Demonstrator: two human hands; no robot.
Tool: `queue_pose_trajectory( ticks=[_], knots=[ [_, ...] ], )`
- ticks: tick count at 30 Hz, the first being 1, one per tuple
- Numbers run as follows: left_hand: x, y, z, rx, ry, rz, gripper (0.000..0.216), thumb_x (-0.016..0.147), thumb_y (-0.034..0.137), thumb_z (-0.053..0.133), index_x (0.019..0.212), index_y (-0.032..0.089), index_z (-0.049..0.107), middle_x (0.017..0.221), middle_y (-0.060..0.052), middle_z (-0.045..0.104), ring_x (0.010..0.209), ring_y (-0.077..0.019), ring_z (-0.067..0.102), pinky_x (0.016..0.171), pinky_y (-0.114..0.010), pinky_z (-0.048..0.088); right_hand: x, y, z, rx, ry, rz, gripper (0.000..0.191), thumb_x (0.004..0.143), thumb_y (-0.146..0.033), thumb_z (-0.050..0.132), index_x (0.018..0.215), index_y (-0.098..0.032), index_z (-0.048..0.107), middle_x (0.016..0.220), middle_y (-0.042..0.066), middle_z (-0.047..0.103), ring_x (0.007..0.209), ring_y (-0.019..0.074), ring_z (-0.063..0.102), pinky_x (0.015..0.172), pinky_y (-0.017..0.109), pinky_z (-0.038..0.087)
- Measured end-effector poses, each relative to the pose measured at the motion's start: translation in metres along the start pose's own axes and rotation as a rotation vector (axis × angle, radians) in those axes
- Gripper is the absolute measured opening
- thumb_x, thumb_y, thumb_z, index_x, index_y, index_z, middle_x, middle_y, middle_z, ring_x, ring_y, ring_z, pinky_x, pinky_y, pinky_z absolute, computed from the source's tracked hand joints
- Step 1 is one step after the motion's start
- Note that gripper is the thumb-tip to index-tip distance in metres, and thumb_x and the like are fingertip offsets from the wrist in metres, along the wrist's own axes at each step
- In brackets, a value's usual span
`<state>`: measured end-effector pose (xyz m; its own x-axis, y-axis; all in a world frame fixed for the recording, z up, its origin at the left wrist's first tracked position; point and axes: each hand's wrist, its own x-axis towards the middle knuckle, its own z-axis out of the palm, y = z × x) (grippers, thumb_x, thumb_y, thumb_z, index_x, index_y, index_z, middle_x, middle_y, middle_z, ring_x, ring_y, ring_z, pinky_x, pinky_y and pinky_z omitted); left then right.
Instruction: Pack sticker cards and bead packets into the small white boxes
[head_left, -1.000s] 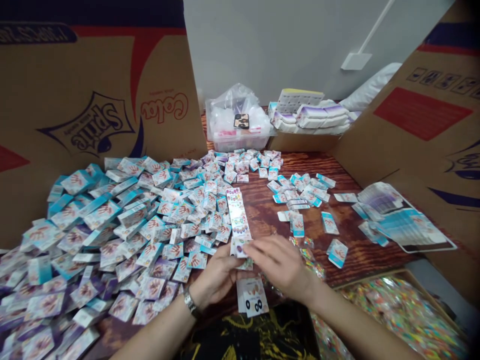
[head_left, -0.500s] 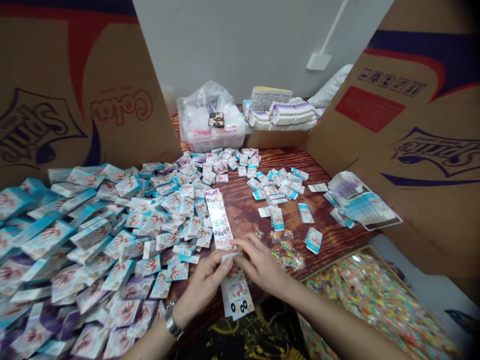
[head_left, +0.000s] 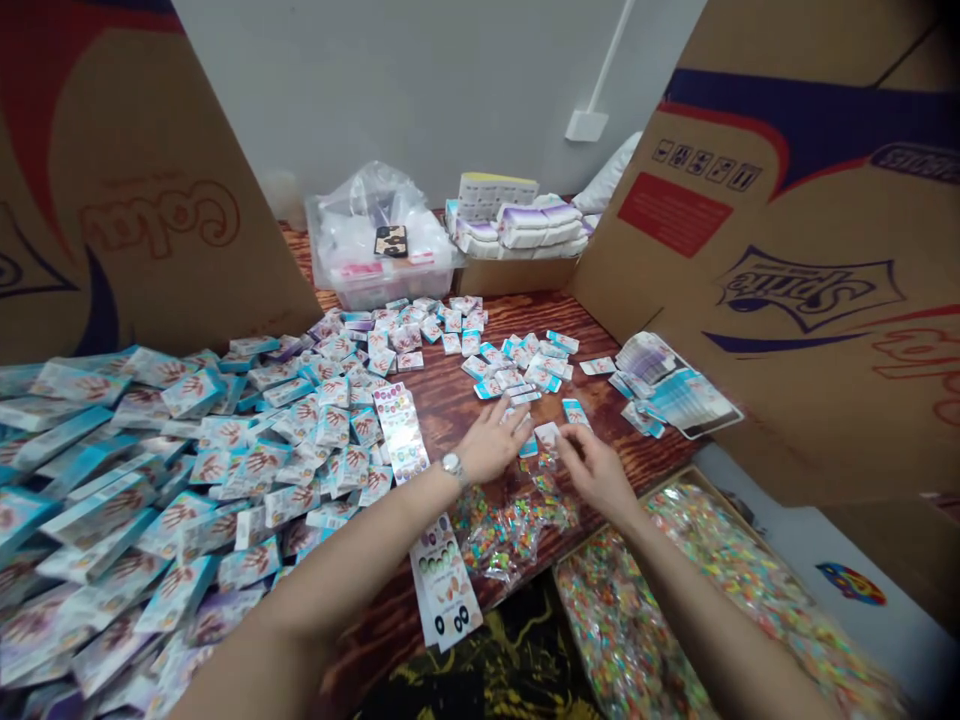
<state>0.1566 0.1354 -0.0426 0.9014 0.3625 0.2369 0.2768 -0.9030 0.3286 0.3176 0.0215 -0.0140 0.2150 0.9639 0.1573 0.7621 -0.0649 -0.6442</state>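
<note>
My left hand reaches forward, palm down with fingers spread, over a small blue-and-white box partly hidden beneath it. My right hand pinches another small box whose pale side shows. A third small box lies just beyond the right fingers. Below both hands are clear sachets of coloured beads. Under my left forearm runs a printed sticker strip, and more sticker sheets hang over the table's front edge.
A large heap of small boxes covers the left side. Flat cartons lie at right, near a tray of bead sachets. Tall cardboard boxes stand on both sides; a plastic bin sits at the back.
Both hands have left the sticker sheets at the front edge and moved forward and right. The right hand has taken a small box. The view has turned right.
</note>
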Motion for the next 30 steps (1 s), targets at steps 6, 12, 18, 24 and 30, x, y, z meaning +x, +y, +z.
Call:
queue_pose_trajectory(
  ticks=[6, 12, 18, 24, 30],
  knots=[
    [0.041, -0.019, 0.033, 0.098, -0.080, 0.192, 0.028, 0.088, 0.011, 0.044, 0.111, 0.016, 0.059, 0.120, -0.011, 0.061, 0.130, -0.0287, 0.036, 0.105, -0.057, 0.022, 0.002, 0.019, -0.005, -0.128, -0.186, -0.104, 0.022, 0.094, -0.029, 0.036, 0.093, -0.019, 0.056, 0.083, 0.004, 0.061, 0.076, 0.0171, 0.056, 0.069, 0.027, 0.042],
    [0.027, -0.015, 0.009, 0.110, 0.000, 0.130, 0.023, 0.090, 0.013, 0.043, 0.106, 0.011, 0.059, 0.101, -0.013, 0.063, 0.119, -0.0260, 0.045, 0.105, -0.049, 0.026, 0.008, 0.023, 0.001, -0.191, -0.448, -0.248, 0.023, 0.093, -0.025, 0.040, 0.089, -0.018, 0.061, 0.083, 0.006, 0.061, 0.080, 0.0178, 0.055, 0.072, 0.028, 0.042],
    [-0.017, -0.019, -0.042, 0.043, 0.162, -0.205, 0.041, 0.092, 0.034, 0.041, 0.125, 0.010, 0.045, 0.104, -0.015, 0.058, 0.098, -0.0238, 0.055, 0.083, -0.038, 0.046, 0.038, 0.008, 0.039, -0.257, -0.680, -0.411, 0.021, 0.089, -0.025, 0.047, 0.086, -0.018, 0.067, 0.085, 0.007, 0.061, 0.081, 0.0193, 0.055, 0.073, 0.028, 0.040],
    [-0.073, -0.007, -0.068, -0.610, 0.292, -0.539, 0.039, 0.087, 0.042, 0.050, 0.118, 0.019, 0.056, 0.108, -0.008, 0.063, 0.096, -0.0208, 0.058, 0.086, -0.037, 0.046, 0.077, 0.012, 0.076, -0.290, -0.877, -0.511, 0.014, 0.078, -0.016, 0.055, 0.089, -0.017, 0.065, 0.077, 0.003, 0.063, 0.065, 0.0141, 0.053, 0.061, 0.023, 0.036],
    [-0.114, 0.011, -0.072, -1.341, 0.383, -0.778, 0.031, 0.082, 0.041, 0.060, 0.103, 0.020, 0.065, 0.105, -0.006, 0.064, 0.094, -0.0186, 0.059, 0.085, -0.033, 0.047, 0.077, 0.017, 0.082, -0.255, -0.889, -0.515, 0.005, 0.076, -0.014, 0.057, 0.076, -0.018, 0.059, 0.078, 0.002, 0.059, 0.059, 0.0113, 0.047, 0.057, 0.021, 0.033]
  ],
)
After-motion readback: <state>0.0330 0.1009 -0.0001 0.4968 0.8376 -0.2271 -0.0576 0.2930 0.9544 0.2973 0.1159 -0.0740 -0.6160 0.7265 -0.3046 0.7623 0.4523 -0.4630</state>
